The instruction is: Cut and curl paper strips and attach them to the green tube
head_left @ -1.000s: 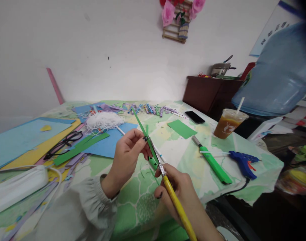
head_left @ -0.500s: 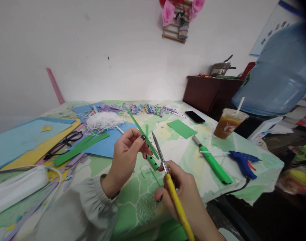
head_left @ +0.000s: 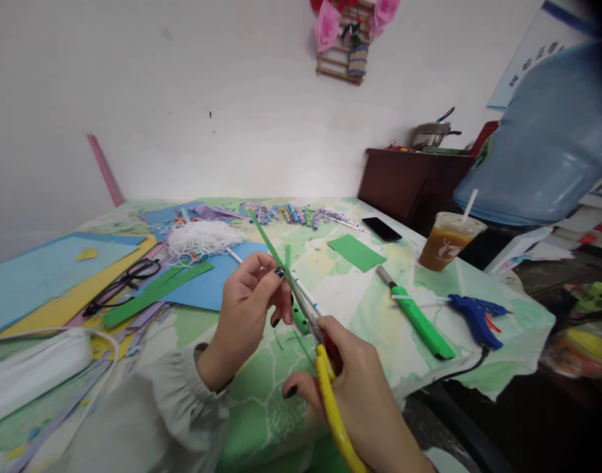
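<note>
A person's two bare hands work over a paper-strewn table, caught mid-cut near the center of the frame. The left hand [head_left: 246, 310] pinches a narrow green strip [head_left: 264, 234] between thumb and fingers, its free end slanting toward the upper left. The right hand [head_left: 364, 374], at lower center right, is wrapped around the yellow-handled scissors [head_left: 334, 414], blades running up along the strip by the left fingertips; whether they bite the paper at this instant cannot be told. Trimming looks underway rather than finished: the piece in hand is already slim, and thin green scraps [head_left: 305, 348] lie on the tablecloth just below. A spotted green tube [head_left: 300, 318] rests behind the blades, partly hidden. Curled paper pieces [head_left: 294, 214] in several colors, apparently complete, sit in a row at upper center. Plenty of stock looks unused: a green rectangle [head_left: 356, 252] lies flat right of center, broader green strips [head_left: 156, 297] lie at left beside the glasses [head_left: 126, 284], and large blue sheets [head_left: 45, 276] fill the far left. A blue glue gun [head_left: 473, 318] lies unheld at right, near a green-handled knife [head_left: 422, 320].
</note>
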Available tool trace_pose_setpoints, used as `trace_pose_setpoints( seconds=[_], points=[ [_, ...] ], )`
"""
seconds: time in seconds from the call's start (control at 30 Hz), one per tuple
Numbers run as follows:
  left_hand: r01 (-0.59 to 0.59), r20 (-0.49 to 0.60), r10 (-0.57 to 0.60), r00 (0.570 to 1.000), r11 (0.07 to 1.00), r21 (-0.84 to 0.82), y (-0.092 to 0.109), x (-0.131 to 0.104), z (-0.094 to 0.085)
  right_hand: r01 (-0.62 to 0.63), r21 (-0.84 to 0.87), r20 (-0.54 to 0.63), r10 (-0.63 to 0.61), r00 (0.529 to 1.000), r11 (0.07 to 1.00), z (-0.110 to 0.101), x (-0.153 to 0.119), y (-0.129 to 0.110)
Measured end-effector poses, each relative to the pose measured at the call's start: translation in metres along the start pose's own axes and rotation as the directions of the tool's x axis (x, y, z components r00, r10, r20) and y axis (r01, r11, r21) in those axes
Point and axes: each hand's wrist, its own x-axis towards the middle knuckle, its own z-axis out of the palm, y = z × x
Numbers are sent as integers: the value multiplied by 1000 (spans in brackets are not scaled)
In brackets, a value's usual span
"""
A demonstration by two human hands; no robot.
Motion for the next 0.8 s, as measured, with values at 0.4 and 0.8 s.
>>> trace_pose_setpoints(
  seconds=[0.4,0.8],
  points=[
    [63,-7,-63,998,997,-41,4,-1,1,118,-155,-132,-139,982,981,4,-1,3],
    [11,-46,-10,999,999,43,1,0,-1,29,-84,-134,-40,990,996,1,1,4]
  ],
)
